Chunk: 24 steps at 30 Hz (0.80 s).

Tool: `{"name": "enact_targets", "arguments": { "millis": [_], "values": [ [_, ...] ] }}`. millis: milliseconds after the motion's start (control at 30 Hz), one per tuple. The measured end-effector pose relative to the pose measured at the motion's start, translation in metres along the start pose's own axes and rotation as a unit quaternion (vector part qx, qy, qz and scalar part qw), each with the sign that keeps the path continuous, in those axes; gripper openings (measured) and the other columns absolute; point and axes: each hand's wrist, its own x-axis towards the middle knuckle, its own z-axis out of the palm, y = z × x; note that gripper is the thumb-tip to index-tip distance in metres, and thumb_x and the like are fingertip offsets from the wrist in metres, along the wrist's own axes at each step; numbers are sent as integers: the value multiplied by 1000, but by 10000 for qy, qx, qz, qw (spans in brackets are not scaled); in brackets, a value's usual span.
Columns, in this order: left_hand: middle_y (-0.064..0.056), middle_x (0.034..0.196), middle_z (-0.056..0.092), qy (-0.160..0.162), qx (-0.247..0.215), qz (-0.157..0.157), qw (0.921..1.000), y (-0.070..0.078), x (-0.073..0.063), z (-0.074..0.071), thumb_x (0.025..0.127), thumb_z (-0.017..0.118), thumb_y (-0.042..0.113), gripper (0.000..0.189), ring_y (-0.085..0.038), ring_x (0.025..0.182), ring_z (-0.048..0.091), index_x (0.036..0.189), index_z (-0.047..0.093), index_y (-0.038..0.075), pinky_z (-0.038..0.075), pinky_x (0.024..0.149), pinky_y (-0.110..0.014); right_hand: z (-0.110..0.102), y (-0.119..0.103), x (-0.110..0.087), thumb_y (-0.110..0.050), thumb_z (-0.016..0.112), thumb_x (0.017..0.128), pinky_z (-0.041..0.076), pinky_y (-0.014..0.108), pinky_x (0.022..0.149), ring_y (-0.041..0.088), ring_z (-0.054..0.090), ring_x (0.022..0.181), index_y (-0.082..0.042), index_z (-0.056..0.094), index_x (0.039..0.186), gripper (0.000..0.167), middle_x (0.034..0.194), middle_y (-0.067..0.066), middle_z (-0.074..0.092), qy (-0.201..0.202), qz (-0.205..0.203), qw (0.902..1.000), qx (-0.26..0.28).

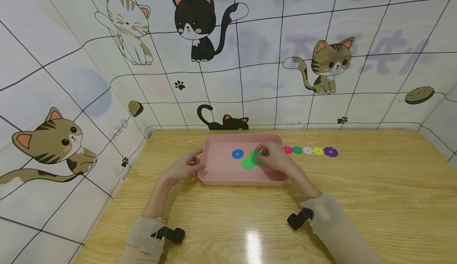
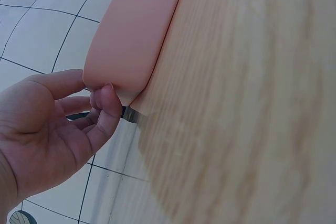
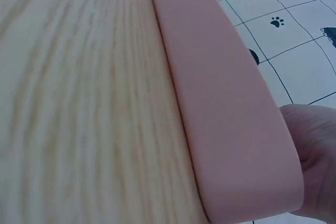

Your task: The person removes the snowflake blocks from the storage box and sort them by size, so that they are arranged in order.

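A shallow pink tray point(image 1: 242, 183) lies on the wooden table. My left hand point(image 1: 182, 166) grips its left end, with fingers curled at the corner of the wall, as the left wrist view also shows. Over the tray's right half, my right hand point(image 1: 276, 157) pinches a green flower-shaped plastic disc point(image 1: 255, 158). Just left of those fingers is a light green disc point(image 1: 244, 165), partly overlapped in view. A blue disc point(image 1: 233, 154) lies apart, farther left in the tray. In the right wrist view, the tray wall hides the right hand's fingertips.
Right of the tray, a row of discs runs along the table: pink point(image 1: 287, 149), green point(image 1: 294, 150), white point(image 1: 305, 150), yellow point(image 1: 315, 151) and a larger purple one point(image 1: 327, 152). A cat-patterned wall covering point(image 1: 264, 77) stands behind the table point(image 1: 221, 216).
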Motion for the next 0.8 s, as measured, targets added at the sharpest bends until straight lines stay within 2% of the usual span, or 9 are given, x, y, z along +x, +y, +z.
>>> {"name": "enact_targets", "arguments": {
  "millis": [100,267,400,500,800],
  "values": [
    [-13,98,48,-1,9,-23,10000,1,0,1,102,57,5,67,-22,77,60,158,22,-4,52,68,-32,-6,-3,-3,-5,67,96,55,33,66,20,63,76,5,69,112,19,94,11,68,-37,-5,9997,244],
    [-14,99,48,-23,11,-36,10000,0,-1,1,102,56,5,66,-22,76,60,158,21,-3,52,69,-34,-18,-6,-9,-3,64,97,55,32,59,24,64,67,5,65,118,23,94,15,66,203,-18,9982,557],
    [-14,100,48,0,13,-51,10000,-1,-2,1,102,56,4,67,-22,77,59,158,21,-4,53,70,-34,-30,-8,-15,-6,64,98,56,37,59,36,66,73,5,62,122,27,96,17,65,366,-4,9967,723],
    [-15,100,48,30,6,-50,10000,-1,-2,1,102,56,4,67,-22,79,59,158,20,-4,53,71,-34,-40,-6,-21,-8,64,99,57,39,61,40,67,77,5,61,124,29,98,18,66,444,13,9957,818],
    [-14,100,47,31,-50,-29,10000,-1,-1,1,102,56,3,67,-25,85,58,158,21,-5,54,73,-33,-68,13,-36,-7,67,97,56,34,60,29,67,69,2,62,122,27,91,17,68,800,-15,9950,604]
  ]
}}
